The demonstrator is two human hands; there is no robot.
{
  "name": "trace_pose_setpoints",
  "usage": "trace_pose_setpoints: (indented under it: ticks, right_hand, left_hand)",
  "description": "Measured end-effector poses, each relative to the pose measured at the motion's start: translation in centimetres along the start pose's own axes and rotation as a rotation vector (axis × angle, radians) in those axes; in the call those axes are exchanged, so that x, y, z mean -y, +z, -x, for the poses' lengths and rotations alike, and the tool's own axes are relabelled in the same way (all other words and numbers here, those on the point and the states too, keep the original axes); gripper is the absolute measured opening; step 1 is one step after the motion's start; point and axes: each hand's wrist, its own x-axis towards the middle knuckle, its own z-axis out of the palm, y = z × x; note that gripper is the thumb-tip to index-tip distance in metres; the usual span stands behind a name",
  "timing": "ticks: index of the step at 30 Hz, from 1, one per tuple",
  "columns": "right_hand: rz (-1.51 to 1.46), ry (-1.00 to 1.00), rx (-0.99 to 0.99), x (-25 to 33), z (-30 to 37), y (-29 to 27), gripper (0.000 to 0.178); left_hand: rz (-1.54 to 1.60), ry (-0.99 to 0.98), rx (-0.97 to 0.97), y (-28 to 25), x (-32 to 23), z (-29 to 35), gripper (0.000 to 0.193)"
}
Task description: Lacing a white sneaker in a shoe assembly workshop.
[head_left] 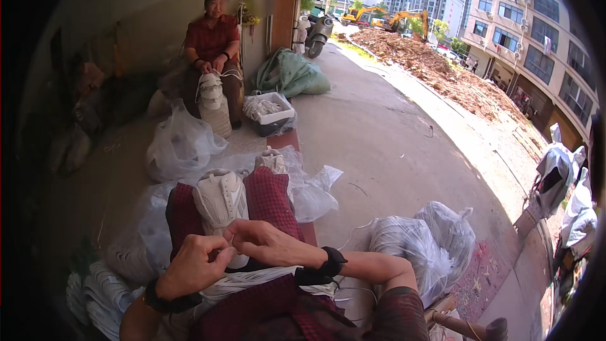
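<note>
Between my knees, a white shoe [221, 199] stands propped with its eyelets facing up. My left hand [197, 265] is closed in a pinch just in front of it. Close to the left fingertips, my right hand [262, 241] pinches too. A thin bit of white shoelace shows between the two hands; most of it is hidden by the fingers. Across my lap lies a bundle of loose white laces [252, 280]. Another white shoe [271, 161] sits just beyond my right knee.
A seated person [213, 44] ahead handles a stack of white shoes [214, 110]. A tray of laces [268, 113] and a green sack [290, 74] stand nearby. Clear plastic bags [183, 142] lie ahead; a filled bag [420, 246] is at my right, shoe parts [104, 297] at my left.
</note>
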Motion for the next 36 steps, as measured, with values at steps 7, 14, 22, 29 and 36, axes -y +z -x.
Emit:
trace_pose_setpoints:
  ticks: [7,14,22,29,36]
  right_hand:
    - [0.076,-0.101,0.004,-1.4,-2.4,-0.4,0.026]
    - [0.232,-0.15,-0.087,-1.9,-3.8,-1.3,0.019]
    - [0.347,-0.169,-0.176,-5.0,-5.7,-1.7,0.017]
    - [0.463,0.033,-0.316,-5.0,-4.5,-4.1,0.018]
    - [0.468,0.062,-0.277,-5.3,-5.3,-3.1,0.019]
  left_hand:
    - [0.042,0.004,-0.18,-0.3,2.5,0.0,0.019]
    - [0.232,-0.063,-0.133,-0.4,4.5,-0.7,0.023]
    - [0.574,-0.333,-0.196,0.4,12.6,-1.4,0.014]
    - [0.608,-0.254,-0.125,1.6,13.5,-5.0,0.015]
    - [0.651,-0.204,-0.118,1.3,13.9,-3.5,0.015]
